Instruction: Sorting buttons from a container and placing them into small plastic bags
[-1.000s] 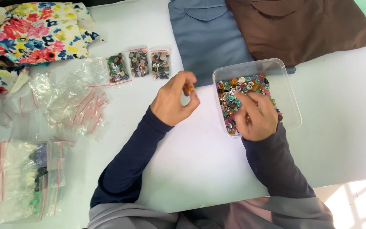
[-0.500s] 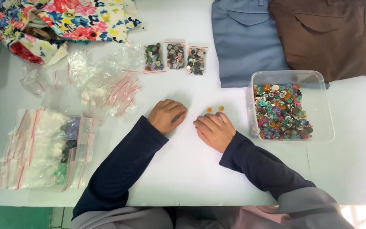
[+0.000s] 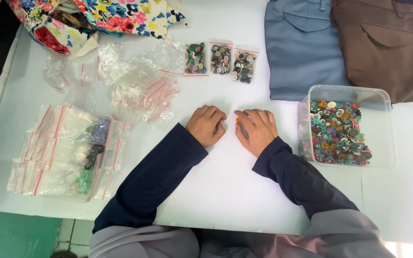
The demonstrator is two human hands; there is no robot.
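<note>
On the counter (image 3: 225, 191): both hands lay side by side.
Left hand (image 3: 207, 125): fingers curled shut; contents hidden.
Right hand (image 3: 256, 130): grip pinched a small orange button (image 3: 238, 121).
Button box (image 3: 388, 129): just right of them.

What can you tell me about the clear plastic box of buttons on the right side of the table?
The clear plastic box is a shallow rectangular tub with rounded corners and no lid on it. It sits flat on the white table, upright, just below the blue and brown garments. Its floor is covered with a loose heap of small mixed buttons: green, teal, red, orange, white, brown. Neither hand touches it; the right hand rests on the table to its left.
</note>
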